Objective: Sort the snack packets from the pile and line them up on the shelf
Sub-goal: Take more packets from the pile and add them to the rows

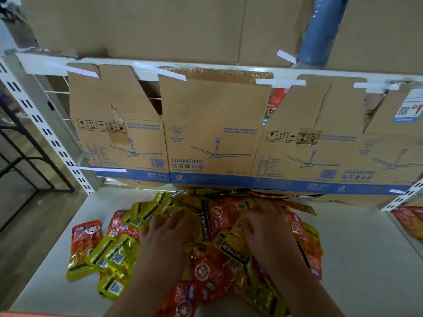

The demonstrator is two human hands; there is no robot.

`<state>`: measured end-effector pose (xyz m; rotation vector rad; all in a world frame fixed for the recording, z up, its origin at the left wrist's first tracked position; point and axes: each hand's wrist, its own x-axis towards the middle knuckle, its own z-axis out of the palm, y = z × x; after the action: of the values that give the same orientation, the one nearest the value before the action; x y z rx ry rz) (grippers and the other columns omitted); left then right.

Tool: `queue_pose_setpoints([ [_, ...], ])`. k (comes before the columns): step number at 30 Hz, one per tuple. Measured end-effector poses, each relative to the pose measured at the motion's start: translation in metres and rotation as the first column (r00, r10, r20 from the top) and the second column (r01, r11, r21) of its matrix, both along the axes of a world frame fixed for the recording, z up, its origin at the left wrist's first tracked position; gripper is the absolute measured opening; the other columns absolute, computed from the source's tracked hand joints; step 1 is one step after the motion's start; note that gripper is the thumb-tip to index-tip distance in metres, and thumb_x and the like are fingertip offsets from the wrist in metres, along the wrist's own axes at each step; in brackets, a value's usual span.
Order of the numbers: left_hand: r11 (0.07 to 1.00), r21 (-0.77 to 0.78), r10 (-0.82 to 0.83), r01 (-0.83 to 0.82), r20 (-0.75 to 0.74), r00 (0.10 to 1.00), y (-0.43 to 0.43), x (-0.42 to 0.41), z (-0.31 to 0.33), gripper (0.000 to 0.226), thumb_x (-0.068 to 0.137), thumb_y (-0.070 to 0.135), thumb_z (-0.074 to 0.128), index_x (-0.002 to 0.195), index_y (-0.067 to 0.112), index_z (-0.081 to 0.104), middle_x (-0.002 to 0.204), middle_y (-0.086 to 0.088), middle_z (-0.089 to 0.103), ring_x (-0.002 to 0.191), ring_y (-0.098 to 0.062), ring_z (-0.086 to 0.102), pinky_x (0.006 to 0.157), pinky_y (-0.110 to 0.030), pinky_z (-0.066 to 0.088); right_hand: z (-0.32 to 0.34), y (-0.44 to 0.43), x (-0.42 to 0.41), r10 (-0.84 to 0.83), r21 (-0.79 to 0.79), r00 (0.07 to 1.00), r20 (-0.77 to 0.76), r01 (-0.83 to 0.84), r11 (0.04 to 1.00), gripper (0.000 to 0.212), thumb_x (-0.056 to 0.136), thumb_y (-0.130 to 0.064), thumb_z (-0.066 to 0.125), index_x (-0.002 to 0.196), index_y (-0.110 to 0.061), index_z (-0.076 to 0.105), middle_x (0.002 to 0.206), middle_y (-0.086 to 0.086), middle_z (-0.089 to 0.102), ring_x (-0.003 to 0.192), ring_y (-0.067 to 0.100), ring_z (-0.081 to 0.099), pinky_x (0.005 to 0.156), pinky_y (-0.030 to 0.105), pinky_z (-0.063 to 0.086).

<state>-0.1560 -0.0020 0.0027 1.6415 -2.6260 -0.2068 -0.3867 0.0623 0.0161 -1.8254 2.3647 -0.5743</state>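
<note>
head view: the packets [212,268] lie in a loose, overlapping pile on the white shelf [359,259], glossy flat pouches in yellow and orange-red, some with a black "konchew" band, a few strays spread to the left. the left hand [166,229] and right hand [266,225] rest flat on top of the pile, fingers stretched out and gripping nothing. just behind the pile, printed cardboard [212,124] is taped up.

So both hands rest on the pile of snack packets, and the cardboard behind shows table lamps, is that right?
No: the head view shows ceiling fans on the cardboard, not table lamps. The left hand and right hand do rest on the pile.
</note>
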Motion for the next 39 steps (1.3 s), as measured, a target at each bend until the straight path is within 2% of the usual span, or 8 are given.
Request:
queue_pose_setpoints([
  [4, 0.996, 0.039, 0.090, -0.084, -0.163, 0.983, 0.006, -0.003, -0.006, 0.073, 0.096, 0.033, 0.056, 0.160, 0.041, 0.022, 0.163, 0.008, 0.026, 0.130, -0.023, 0.051, 0.092, -0.035, 0.056, 0.006, 0.016, 0.011, 0.005, 0.161, 0.996, 0.089, -0.019, 0.987, 0.046, 0.096, -0.053, 0.058, 0.140, -0.040, 0.053, 0.140, -0.004, 0.043, 0.111, 0.011, 0.058, 0.080, 0.018, 0.041],
  [8, 0.999, 0.040, 0.030, -0.024, -0.152, 0.988, 0.002, -0.007, -0.003, 0.043, 0.104, 0.042, 0.047, 0.147, 0.045, 0.047, 0.165, 0.010, 0.027, 0.142, -0.029, 0.039, 0.101, -0.040, 0.051, 0.010, 0.016, 0.014, 0.073, 0.196, 0.992, 0.103, -0.093, 0.976, 0.035, 0.096, -0.057, 0.056, 0.124, -0.037, 0.066, 0.152, -0.009, 0.034, 0.137, 0.015, 0.038, 0.096, 0.023, 0.040],
  [11, 0.998, 0.016, -0.060, 0.065, -0.222, 0.973, 0.000, -0.008, -0.006, 0.025, 0.092, 0.036, 0.052, 0.105, 0.038, 0.074, 0.139, 0.012, 0.055, 0.131, -0.025, 0.051, 0.097, -0.045, 0.053, 0.007, 0.015, 0.011, 0.064, 0.194, 0.994, 0.084, -0.079, 0.978, 0.024, 0.095, -0.054, 0.060, 0.100, -0.031, 0.066, 0.148, -0.009, 0.035, 0.135, 0.015, 0.036, 0.095, 0.021, 0.042],
  [17, 0.980, 0.029, 0.200, -0.199, -0.213, 0.956, 0.014, -0.008, -0.010, 0.069, 0.084, 0.054, 0.070, 0.148, 0.040, 0.047, 0.159, -0.002, 0.039, 0.141, -0.035, 0.043, 0.109, -0.051, 0.044, -0.001, 0.024, 0.005, 0.027, 0.139, 0.999, 0.045, -0.033, 0.990, 0.056, 0.091, -0.064, 0.057, 0.142, -0.042, 0.045, 0.145, -0.010, 0.041, 0.135, 0.017, 0.037, 0.104, 0.040, 0.048],
  [25, 0.949, 0.101, 0.315, -0.299, -0.360, 0.878, 0.018, -0.005, -0.011, 0.084, 0.075, 0.032, 0.079, 0.151, 0.035, 0.045, 0.152, -0.001, 0.047, 0.127, -0.031, 0.055, 0.098, -0.047, 0.055, -0.002, 0.023, -0.007, 0.023, 0.132, 0.988, 0.153, -0.044, 0.990, 0.067, 0.087, -0.054, 0.071, 0.145, -0.038, 0.043, 0.138, -0.008, 0.049, 0.125, 0.016, 0.046, 0.098, 0.035, 0.050],
  [31, 0.987, -0.043, 0.103, -0.154, -0.564, 0.820, 0.038, -0.017, 0.009, 0.066, 0.076, 0.025, 0.085, 0.137, 0.032, 0.061, 0.144, 0.010, 0.053, 0.118, -0.013, 0.051, 0.094, -0.030, 0.045, 0.016, 0.030, -0.019, -0.027, -0.032, 0.975, 0.221, 0.035, 0.999, 0.060, 0.081, -0.046, 0.079, 0.134, -0.037, 0.053, 0.123, -0.018, 0.053, 0.122, 0.012, 0.050, 0.104, 0.034, 0.046],
  [36, 0.984, -0.168, -0.159, 0.065, -0.642, 0.750, 0.033, -0.043, 0.023, 0.050, 0.070, 0.019, 0.086, 0.117, 0.031, 0.073, 0.131, 0.020, 0.060, 0.116, -0.002, 0.051, 0.097, -0.015, 0.036, 0.036, 0.054, -0.033, -0.116, -0.141, 0.964, 0.238, 0.153, 0.978, 0.059, 0.082, -0.043, 0.081, 0.135, -0.032, 0.056, 0.138, -0.011, 0.048, 0.130, 0.017, 0.044, 0.108, 0.038, 0.043],
  [39, 0.957, -0.234, -0.285, 0.170, -0.669, 0.687, 0.036, -0.074, 0.032, 0.048, 0.071, 0.018, 0.089, 0.115, 0.028, 0.074, 0.127, 0.020, 0.060, 0.116, -0.005, 0.055, 0.093, -0.024, 0.044, 0.042, 0.082, -0.046, -0.193, -0.213, 0.957, 0.215, 0.239, 0.947, 0.042, 0.083, -0.037, 0.080, 0.122, -0.030, 0.065, 0.132, -0.009, 0.052, 0.120, 0.017, 0.048, 0.103, 0.035, 0.045],
])
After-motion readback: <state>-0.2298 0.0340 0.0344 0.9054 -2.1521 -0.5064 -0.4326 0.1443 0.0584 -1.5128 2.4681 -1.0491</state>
